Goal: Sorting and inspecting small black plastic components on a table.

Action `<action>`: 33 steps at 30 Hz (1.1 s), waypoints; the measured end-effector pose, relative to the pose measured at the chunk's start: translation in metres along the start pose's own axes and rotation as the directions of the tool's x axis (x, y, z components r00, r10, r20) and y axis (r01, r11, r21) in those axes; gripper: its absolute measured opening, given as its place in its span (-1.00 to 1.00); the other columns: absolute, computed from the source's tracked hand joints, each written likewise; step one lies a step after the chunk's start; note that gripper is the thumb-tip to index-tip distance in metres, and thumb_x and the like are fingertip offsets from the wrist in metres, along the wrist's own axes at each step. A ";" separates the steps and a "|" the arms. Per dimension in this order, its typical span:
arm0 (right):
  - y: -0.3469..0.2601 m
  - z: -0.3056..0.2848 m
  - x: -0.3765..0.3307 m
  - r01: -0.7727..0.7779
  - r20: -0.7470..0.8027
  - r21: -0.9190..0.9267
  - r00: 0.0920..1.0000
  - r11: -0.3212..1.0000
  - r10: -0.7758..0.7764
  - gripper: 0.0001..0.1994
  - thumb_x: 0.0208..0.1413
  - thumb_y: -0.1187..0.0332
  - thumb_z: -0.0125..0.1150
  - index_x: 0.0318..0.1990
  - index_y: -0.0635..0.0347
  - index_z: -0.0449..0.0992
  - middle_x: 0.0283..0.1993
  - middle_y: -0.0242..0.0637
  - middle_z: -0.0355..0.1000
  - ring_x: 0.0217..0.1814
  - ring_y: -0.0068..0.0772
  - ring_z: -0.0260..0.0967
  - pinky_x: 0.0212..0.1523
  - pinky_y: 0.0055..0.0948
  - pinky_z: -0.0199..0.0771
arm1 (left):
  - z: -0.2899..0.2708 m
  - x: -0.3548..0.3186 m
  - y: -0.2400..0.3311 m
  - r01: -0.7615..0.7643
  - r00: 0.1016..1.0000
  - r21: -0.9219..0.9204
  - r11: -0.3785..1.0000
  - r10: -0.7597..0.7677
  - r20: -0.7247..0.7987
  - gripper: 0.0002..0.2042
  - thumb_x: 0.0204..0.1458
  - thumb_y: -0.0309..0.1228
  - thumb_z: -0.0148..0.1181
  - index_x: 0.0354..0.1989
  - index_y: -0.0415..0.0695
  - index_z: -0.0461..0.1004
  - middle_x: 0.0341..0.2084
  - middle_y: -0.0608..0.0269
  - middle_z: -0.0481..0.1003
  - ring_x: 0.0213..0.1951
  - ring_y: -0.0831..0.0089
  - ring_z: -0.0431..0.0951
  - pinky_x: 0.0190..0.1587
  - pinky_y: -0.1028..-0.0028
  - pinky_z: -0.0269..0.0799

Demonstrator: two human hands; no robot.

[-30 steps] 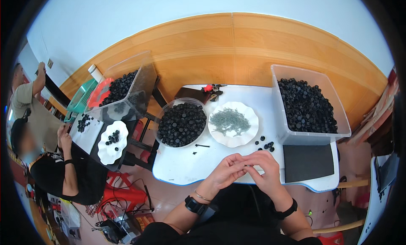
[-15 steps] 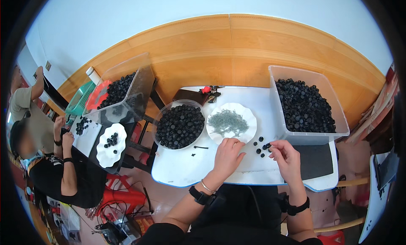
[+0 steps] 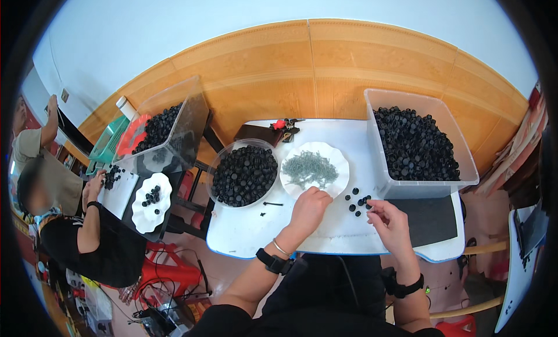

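My left hand [image 3: 310,211] reaches over the front rim of a scalloped white plate [image 3: 343,183]. Its fingertips are drawn together at the rim; what they hold, if anything, is hidden. A heap of thin grey-green pieces [image 3: 310,169], too fine to identify, lies on the plate. Farther right, my right hand [image 3: 389,222] is curled, with thumb and forefinger at a small black cap [image 3: 368,205]. Several other loose black caps [image 3: 352,208] lie on the white table [image 3: 244,232] between my hands.
A round tub [image 3: 216,197] of black caps stands left of the plate, a large clear bin [image 3: 415,190] of them at right. A dark mat [image 3: 427,220] lies before the bin. At left, a co-worker [image 3: 64,241] sits by another white plate [image 3: 139,215] and a clear bin [image 3: 189,125].
My left hand has shifted slightly up along the plate's front rim. My right hand stays by the loose caps, its fingers slightly shifted. The co-worker's hands have lowered toward their caps.
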State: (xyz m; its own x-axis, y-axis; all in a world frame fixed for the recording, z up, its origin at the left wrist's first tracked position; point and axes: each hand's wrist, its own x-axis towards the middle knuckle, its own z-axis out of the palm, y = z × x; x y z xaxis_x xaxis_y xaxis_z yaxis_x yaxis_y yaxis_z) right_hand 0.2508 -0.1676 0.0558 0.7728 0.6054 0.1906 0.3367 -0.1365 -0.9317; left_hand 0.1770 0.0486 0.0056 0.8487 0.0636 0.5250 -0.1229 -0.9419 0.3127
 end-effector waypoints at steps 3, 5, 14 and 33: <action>-0.014 0.008 0.006 0.077 -0.037 -0.023 0.996 0.997 -0.078 -0.76 0.02 0.56 0.18 -0.11 0.31 0.48 -0.33 -0.20 0.49 -0.37 -0.50 0.49 -0.33 -0.58 0.49 | -0.003 0.003 -0.003 -0.018 0.999 -0.004 1.000 0.018 0.031 -0.81 -0.27 -0.59 0.13 -0.42 -0.18 0.57 -0.43 0.25 0.55 -0.32 0.33 0.47 -0.22 0.42 0.42; -0.019 0.012 0.011 0.099 -0.033 -0.036 0.994 0.994 -0.100 -0.76 0.03 0.56 0.17 -0.11 0.33 0.48 -0.34 -0.18 0.49 -0.38 -0.48 0.49 -0.33 -0.58 0.49 | -0.005 0.005 -0.005 -0.033 0.999 -0.004 0.999 0.033 0.036 -0.81 -0.26 -0.58 0.12 -0.41 -0.18 0.57 -0.43 0.25 0.55 -0.31 0.33 0.47 -0.22 0.42 0.42; 0.004 0.002 0.006 0.004 0.183 -0.222 0.982 0.975 0.038 -0.82 0.04 0.46 0.19 -0.19 0.30 0.52 -0.45 -0.17 0.49 -0.45 -0.49 0.47 -0.41 -0.55 0.44 | -0.045 -0.019 -0.021 0.179 0.959 0.025 0.983 -0.169 -0.229 -0.83 -0.21 -0.49 0.28 -0.38 -0.14 0.50 -0.38 0.19 0.46 -0.25 0.19 0.42 -0.18 0.28 0.33; 0.076 -0.054 -0.006 -0.234 0.013 0.268 0.971 0.935 0.239 -0.85 0.13 0.48 0.07 -0.17 0.30 0.48 -0.35 -0.34 0.46 -0.43 -0.67 0.31 -0.39 -0.69 0.30 | -0.085 -0.071 -0.065 0.450 0.893 0.307 0.838 -0.414 -0.178 -0.93 -0.30 -0.51 0.26 -0.59 -0.11 0.50 -0.57 0.24 0.40 -0.40 0.26 0.46 -0.34 0.29 0.32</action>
State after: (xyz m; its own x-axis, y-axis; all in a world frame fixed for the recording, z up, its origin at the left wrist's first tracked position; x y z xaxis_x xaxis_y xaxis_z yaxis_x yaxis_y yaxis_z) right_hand 0.3015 -0.2242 0.0004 0.8238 0.5653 -0.0415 -0.0099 -0.0589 -0.9982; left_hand 0.0808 0.1328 0.0148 0.7172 0.5054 0.4799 0.4370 -0.8625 0.2553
